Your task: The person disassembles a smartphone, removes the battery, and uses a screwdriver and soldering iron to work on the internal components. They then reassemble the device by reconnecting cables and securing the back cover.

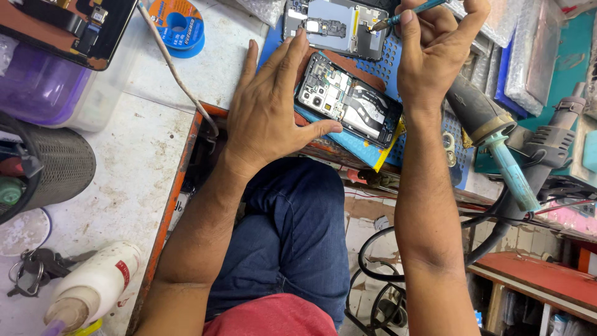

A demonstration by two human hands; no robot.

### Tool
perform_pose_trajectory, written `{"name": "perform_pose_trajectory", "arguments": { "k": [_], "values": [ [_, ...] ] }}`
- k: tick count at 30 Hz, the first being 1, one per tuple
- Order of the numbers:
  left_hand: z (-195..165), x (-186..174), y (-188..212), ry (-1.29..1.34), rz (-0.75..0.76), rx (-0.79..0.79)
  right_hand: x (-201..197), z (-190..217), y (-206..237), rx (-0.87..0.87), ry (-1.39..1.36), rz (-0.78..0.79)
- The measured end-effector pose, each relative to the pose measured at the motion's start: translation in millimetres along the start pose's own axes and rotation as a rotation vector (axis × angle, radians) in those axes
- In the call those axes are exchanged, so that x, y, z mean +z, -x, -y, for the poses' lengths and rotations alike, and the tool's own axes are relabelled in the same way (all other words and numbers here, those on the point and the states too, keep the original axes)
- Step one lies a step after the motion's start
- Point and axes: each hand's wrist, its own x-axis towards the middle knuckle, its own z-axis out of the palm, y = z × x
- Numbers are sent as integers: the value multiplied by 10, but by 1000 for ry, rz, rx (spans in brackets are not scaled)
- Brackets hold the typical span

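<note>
L hand (267, 115) flat, fingers spread, steadying opened phone (348, 99) | R hand (432, 53) pinching teal screwdriver (404, 14) | keep tip vertical, seated on frame (333, 28)

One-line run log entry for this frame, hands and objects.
left hand: steadying opened phone | right hand: holds teal tool, tip on second phone frame | surface: blue mat

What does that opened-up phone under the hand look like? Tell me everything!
The opened phone lies flat and slanted on a blue mat, its back cover off. Inside you can see a silvery circuit board with small camera lenses at the left end and dark plates toward the right. Its frame looks dark. The left hand rests on it, fingers over its upper-left end and thumb along its lower edge. The right hand works a thin teal tool just above, not touching it.
</note>
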Motion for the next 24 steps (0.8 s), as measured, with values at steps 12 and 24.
{"name": "perform_pose_trajectory", "arguments": {
  "k": [12, 24],
  "values": [
    [9, -15, 30, 159, -211, -58, 225, 881, 7, 229, -353, -23],
    [-3, -10, 46, 168, -266, -97, 479, 1133, 101, 45, -265, 55]
  ]
}}
